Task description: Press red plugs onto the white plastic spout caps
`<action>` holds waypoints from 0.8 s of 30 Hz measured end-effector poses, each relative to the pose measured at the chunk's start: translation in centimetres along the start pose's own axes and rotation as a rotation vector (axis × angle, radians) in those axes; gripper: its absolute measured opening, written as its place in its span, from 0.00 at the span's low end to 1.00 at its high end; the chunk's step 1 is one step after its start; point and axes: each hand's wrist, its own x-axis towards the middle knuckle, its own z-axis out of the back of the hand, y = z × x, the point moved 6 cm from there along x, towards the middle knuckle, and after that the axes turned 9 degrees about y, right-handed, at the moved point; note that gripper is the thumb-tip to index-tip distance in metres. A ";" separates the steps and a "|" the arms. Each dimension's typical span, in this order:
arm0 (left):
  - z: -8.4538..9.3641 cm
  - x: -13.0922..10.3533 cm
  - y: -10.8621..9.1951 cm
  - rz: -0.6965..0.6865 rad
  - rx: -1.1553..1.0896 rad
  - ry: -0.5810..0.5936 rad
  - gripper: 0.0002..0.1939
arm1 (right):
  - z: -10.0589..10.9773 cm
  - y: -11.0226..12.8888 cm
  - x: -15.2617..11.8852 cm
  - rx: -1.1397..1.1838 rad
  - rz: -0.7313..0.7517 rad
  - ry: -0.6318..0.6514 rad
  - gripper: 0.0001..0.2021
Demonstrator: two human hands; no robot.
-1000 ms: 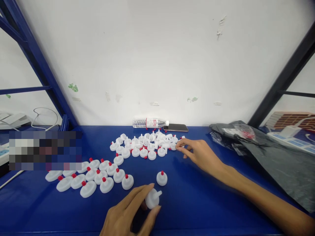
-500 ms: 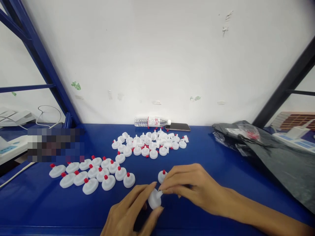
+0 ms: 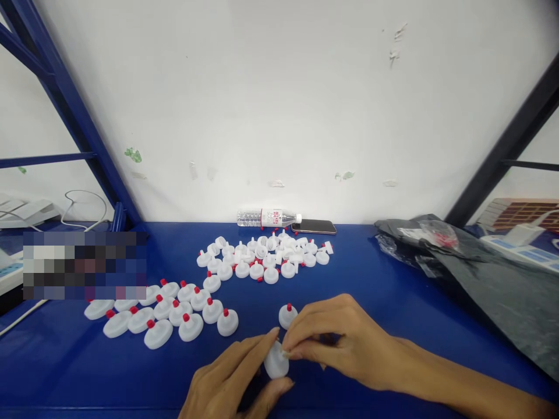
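Note:
A round white cap (image 3: 276, 362) is held near the table's front edge. My left hand (image 3: 238, 372) grips its rim between thumb and fingers. The fingertips of my right hand (image 3: 336, 337) pinch its spout, which they mostly hide; no red tip shows on it. Just beyond my right fingertips stands a white cap with a red tip (image 3: 287, 317). Several more red-tipped white caps (image 3: 191, 328) stand in loose rows to the left. Farther back lies a pile of white caps and small red pieces (image 3: 271, 256).
A clear bottle (image 3: 251, 218) lies by the wall beside a dark phone (image 3: 317, 226). Black plastic bags (image 3: 471, 279) cover the right side of the blue table (image 3: 371, 279). Power strips and cables are at both sides. A patch at the left is pixelated.
The held cap has tilted slightly, and my right fingers now cover more of its spout. Both hands have stayed nearly in place. The whole view has shifted slightly.

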 end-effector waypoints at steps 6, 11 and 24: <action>0.1 -0.4 0.3 0.066 -0.052 0.032 0.33 | 0.8 -0.7 -0.1 0.106 -0.217 0.005 0.06; 0.7 -0.8 0.4 0.229 -0.055 0.054 0.30 | 6.0 -1.5 -1.1 -0.088 -0.357 -0.164 0.11; 0.8 -0.5 -0.4 0.243 -0.065 -0.082 0.21 | 6.3 -4.4 -0.3 -0.383 -0.429 0.002 0.15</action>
